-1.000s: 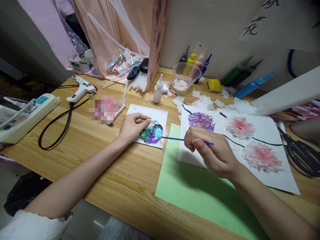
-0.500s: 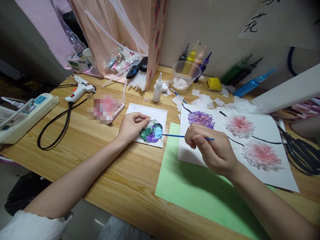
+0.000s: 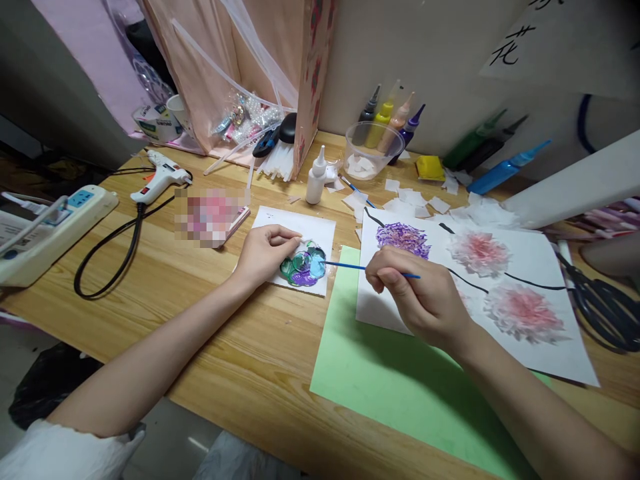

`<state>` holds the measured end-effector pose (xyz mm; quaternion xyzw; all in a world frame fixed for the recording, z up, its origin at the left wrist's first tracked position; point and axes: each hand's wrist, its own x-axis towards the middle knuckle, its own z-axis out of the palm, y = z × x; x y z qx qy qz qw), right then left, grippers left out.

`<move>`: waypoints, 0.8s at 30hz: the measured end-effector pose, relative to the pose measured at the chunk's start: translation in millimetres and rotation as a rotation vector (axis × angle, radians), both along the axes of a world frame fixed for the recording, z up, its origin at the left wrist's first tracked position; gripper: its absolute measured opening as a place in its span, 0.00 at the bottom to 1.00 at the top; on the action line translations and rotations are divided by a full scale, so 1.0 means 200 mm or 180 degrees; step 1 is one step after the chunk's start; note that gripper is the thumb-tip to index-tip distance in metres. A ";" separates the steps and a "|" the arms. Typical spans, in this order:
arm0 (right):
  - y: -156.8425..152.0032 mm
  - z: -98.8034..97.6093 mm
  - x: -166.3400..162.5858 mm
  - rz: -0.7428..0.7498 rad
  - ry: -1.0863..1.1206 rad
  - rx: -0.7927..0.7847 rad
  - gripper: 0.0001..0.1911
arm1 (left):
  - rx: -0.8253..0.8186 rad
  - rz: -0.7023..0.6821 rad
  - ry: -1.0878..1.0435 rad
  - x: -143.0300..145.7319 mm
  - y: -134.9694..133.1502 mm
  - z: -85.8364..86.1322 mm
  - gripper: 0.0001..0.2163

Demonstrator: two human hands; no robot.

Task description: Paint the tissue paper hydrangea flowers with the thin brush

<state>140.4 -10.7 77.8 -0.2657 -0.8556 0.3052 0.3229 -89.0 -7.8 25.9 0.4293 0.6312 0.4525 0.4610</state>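
My right hand [image 3: 423, 293] is closed around a thin blue paintbrush [image 3: 345, 265]. Its tip is at the light blue paint on the right side of a small flower-shaped paint palette [image 3: 303, 277] with green, purple and dark wells. Thumb and fingers of my left hand [image 3: 270, 253] pinch together at the palette's upper left rim. Under the palette lies a white sheet [image 3: 267, 220]. Below my right hand is a larger white paper [image 3: 543, 367] bearing black stems, a purple flower [image 3: 403, 239] and pink-and-white paper flowers [image 3: 527, 310]; it overlaps a green sheet [image 3: 380, 393].
Behind are a white bottle [image 3: 315, 180], a clear tub [image 3: 374, 153], several paint bottles [image 3: 507, 168] and scattered white paper squares [image 3: 413, 198]. A glue gun [image 3: 157, 180] and power strip [image 3: 85, 213] stand left. Black scissors [image 3: 600, 300] lie right.
My right hand has shifted slightly left, and the brush tip is a little higher on the light blue paint, whose surface now looks smoother. My left hand keeps its place.
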 end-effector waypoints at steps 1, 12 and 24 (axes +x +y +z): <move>0.00 0.00 0.00 0.0009 -0.0034 0.0000 0.17 | 0.0005 -0.0001 -0.0007 0.00 0.00 0.00 0.11; -0.01 -0.01 -0.01 -0.0137 0.0103 -0.0287 0.19 | -0.0026 0.0011 -0.0069 0.00 0.00 0.01 0.11; -0.01 0.00 -0.01 -0.0144 0.0106 -0.0211 0.19 | -0.0020 0.0005 -0.0052 0.00 0.00 0.00 0.11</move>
